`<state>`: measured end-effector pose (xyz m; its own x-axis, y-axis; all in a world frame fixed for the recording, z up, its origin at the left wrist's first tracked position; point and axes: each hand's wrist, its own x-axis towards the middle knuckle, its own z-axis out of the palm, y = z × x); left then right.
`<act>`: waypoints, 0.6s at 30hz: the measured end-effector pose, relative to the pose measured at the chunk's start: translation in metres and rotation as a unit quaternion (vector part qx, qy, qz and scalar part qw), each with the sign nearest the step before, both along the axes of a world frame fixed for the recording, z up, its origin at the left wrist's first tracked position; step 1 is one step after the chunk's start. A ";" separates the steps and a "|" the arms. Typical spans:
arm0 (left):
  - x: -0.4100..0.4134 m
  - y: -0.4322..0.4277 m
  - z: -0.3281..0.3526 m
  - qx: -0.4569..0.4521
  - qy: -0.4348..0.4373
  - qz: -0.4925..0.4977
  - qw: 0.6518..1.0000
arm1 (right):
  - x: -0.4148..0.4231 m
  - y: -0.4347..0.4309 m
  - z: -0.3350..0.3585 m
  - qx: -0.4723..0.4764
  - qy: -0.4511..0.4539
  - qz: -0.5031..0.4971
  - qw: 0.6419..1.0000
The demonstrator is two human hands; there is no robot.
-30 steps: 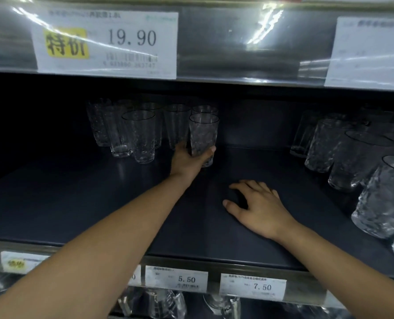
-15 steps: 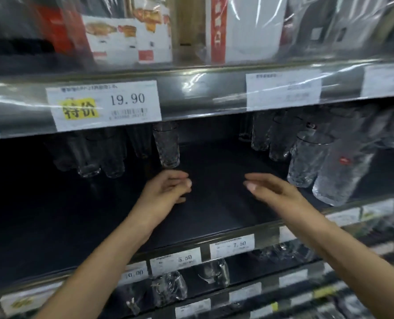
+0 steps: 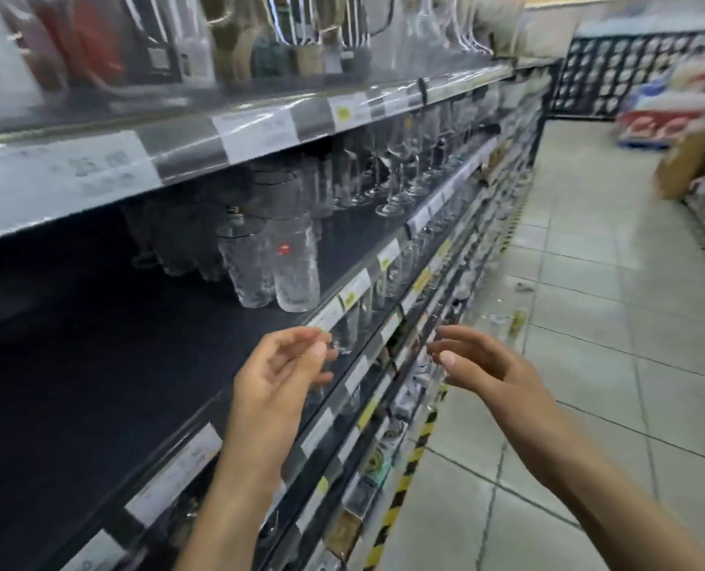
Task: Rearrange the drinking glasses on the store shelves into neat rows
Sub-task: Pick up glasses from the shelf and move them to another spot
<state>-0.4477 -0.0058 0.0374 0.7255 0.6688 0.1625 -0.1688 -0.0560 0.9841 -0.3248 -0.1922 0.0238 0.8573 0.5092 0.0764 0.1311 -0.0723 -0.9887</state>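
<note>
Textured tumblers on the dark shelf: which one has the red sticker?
The front-right tumbler, the one nearest the front edge of the shelf. It carries a small red sticker on its upper half; the tumbler to its left shows none.

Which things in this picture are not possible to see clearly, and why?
Head view, price label: digits smeared by motion blur.
Head view, rear glasses: number lost in shadow under the upper shelf.
Head view, lower-shelf goods: blurred, partly behind the left hand.
</note>
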 end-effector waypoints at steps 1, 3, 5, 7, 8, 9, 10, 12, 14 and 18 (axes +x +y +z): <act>0.011 -0.008 -0.001 -0.002 0.001 -0.013 1.000 | 0.004 -0.010 -0.001 0.001 0.001 -0.020 1.000; 0.032 -0.023 -0.005 -0.012 0.003 -0.031 0.999 | 0.014 -0.029 -0.003 -0.001 0.002 -0.052 0.999; 0.053 -0.036 -0.010 -0.021 0.008 -0.047 0.999 | 0.027 -0.045 -0.006 0.000 0.005 -0.074 0.997; 0.074 -0.047 -0.015 -0.032 0.015 -0.057 0.998 | 0.044 -0.058 -0.009 0.009 0.010 -0.093 0.996; 0.086 -0.052 -0.018 -0.036 0.019 -0.059 0.997 | 0.055 -0.063 -0.011 0.014 0.012 -0.100 0.995; 0.098 -0.056 -0.021 -0.038 0.024 -0.058 0.997 | 0.067 -0.067 -0.014 0.017 0.014 -0.105 0.994; 0.110 -0.059 -0.023 -0.039 0.030 -0.056 0.997 | 0.080 -0.072 -0.016 0.017 0.015 -0.108 0.994; 0.137 -0.064 -0.028 -0.041 0.036 -0.045 0.997 | 0.110 -0.078 -0.021 0.020 0.020 -0.108 0.994; 0.166 -0.068 -0.031 -0.043 0.043 -0.026 0.998 | 0.146 -0.082 -0.024 0.022 0.026 -0.103 0.994; 0.222 -0.069 -0.032 -0.051 0.046 0.039 0.997 | 0.225 -0.080 -0.025 0.013 0.035 -0.061 0.997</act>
<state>-0.2254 -0.0743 0.0056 0.6799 0.7328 0.0271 -0.0775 0.0351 0.9964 -0.0995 -0.2726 -0.0013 0.9162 0.3998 0.0254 0.0529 -0.0578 -0.9969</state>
